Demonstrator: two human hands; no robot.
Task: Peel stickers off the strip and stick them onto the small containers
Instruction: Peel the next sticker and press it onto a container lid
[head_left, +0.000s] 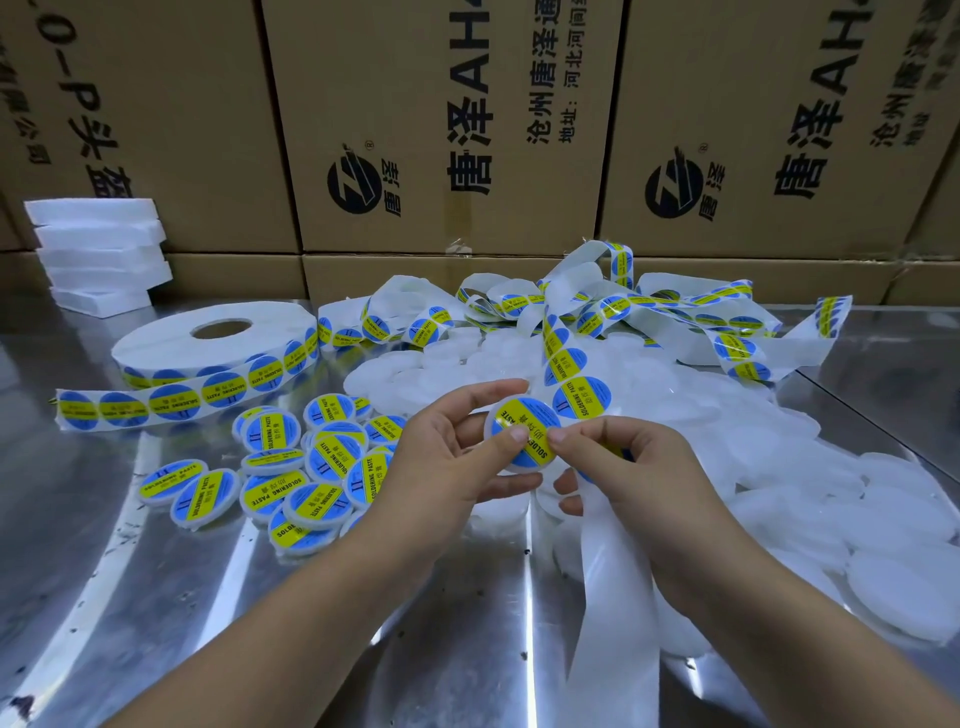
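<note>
My left hand (447, 452) holds a small round white container (522, 441) above the metal table (182, 597). A blue and yellow "soldering paste" sticker covers its lid, and both thumbs press on that sticker. My right hand (623, 467) also grips the white sticker strip (576, 395), whose bare backing hangs down past my wrist. The strip runs up into a tangled heap (649, 312) behind. Several labelled containers (311, 467) lie in a pile to the left. Plain white containers (831, 493) are heaped at the right.
A big sticker roll (208, 345) lies flat at the back left with its loose end trailing leftward. White foam blocks (98, 249) are stacked in the far left corner. Printed cardboard boxes (441, 130) form a wall along the back.
</note>
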